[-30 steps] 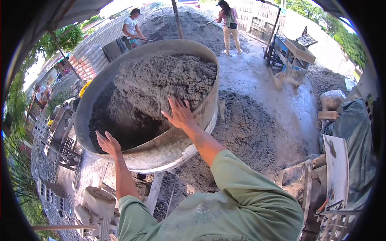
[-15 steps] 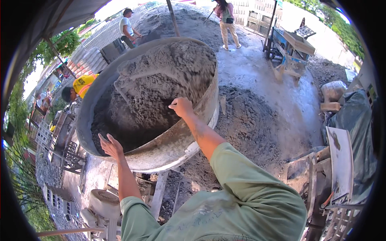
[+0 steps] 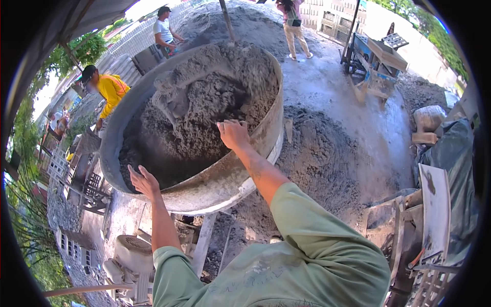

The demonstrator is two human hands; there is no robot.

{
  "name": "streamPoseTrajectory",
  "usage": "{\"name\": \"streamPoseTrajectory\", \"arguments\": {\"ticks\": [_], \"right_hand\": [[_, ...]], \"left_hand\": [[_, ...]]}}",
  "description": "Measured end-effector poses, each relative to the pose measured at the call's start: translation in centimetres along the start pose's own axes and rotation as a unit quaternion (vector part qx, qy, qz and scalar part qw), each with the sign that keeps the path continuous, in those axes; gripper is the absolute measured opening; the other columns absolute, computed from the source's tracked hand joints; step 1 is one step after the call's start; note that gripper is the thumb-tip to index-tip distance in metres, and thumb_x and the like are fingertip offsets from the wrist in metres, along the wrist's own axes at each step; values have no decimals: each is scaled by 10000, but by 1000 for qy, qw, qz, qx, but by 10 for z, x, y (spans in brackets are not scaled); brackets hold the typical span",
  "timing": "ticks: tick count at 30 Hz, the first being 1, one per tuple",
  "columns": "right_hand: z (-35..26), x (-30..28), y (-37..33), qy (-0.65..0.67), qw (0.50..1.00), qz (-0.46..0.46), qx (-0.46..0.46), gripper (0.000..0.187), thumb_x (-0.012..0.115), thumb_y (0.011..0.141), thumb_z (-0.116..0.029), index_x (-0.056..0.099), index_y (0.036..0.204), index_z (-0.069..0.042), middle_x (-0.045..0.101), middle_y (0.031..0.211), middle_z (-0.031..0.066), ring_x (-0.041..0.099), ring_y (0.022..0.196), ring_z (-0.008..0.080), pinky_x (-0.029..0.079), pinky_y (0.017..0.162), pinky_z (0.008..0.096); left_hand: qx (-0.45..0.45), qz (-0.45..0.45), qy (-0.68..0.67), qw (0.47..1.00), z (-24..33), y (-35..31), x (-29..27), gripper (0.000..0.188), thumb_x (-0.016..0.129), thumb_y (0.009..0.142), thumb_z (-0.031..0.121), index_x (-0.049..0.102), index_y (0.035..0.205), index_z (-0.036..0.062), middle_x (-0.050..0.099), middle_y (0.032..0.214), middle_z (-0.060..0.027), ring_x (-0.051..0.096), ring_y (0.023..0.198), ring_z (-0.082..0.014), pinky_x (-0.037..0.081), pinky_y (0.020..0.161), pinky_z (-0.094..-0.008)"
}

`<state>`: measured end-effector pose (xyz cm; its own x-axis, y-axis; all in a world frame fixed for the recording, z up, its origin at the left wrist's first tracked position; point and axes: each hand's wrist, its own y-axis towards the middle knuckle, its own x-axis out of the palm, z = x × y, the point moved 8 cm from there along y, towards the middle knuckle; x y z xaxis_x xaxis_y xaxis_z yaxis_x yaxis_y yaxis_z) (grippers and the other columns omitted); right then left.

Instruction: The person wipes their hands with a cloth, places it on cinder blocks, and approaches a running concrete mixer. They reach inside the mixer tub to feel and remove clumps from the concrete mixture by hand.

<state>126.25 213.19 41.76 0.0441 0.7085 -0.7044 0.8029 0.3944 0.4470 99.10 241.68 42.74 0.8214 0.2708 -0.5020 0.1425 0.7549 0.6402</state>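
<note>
The left hand (image 3: 143, 180) rests open on the near rim of the tilted mixer drum (image 3: 220, 179), its grip closed on nothing; the right hand (image 3: 233, 134), fingers curled down, grips the rim beside the grey cement mix (image 3: 204, 112); beyond, a person in yellow (image 3: 110, 89) bends.

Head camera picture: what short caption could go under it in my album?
Both hands, left hand and right hand, on the rim of a mixer drum full of grey mix.
</note>
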Motion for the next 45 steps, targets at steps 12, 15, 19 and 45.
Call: {"name": "streamPoseTrajectory", "arguments": {"ticks": [12, 15, 19, 45], "right_hand": [[4, -25, -4, 2, 989, 148, -12, 496, 342, 982, -431, 506, 1269, -61, 512, 1314, 145, 401, 1282, 297, 253, 1050, 523], [-3, -24, -5, 16, 993, 117, 7, 585, 347, 972, -461, 330, 1411, -75, 363, 1451, 145, 288, 1367, 299, 201, 1094, 519], [-1, -21, -4, 24, 997, 72, 21, 617, 327, 972, -478, 273, 1440, -79, 302, 1487, 134, 237, 1394, 282, 168, 1118, 519], [1, -18, -3, 28, 997, 71, 15, 575, 317, 976, -476, 390, 1370, -64, 423, 1411, 128, 343, 1337, 278, 241, 1079, 484]], "left_hand": [[12, 22, 2, 1000, 8, -4, 0, 577, 362, 965, 493, 350, 1429, 151, 441, 1351, -166, 385, 1258, -341, 292, 1007, -506], [15, 50, -4, 999, -2, -3, -8, 587, 348, 965, 507, 350, 1429, 147, 434, 1358, -172, 383, 1261, -341, 285, 1010, -504], [18, 47, 6, 999, 3, -4, -8, 590, 326, 968, 515, 349, 1429, 148, 428, 1363, -177, 381, 1263, -342, 282, 1008, -506], [20, 17, 18, 1000, 8, -5, -3, 558, 365, 963, 488, 356, 1426, 177, 450, 1346, -130, 391, 1256, -314, 287, 1011, -500]]}}
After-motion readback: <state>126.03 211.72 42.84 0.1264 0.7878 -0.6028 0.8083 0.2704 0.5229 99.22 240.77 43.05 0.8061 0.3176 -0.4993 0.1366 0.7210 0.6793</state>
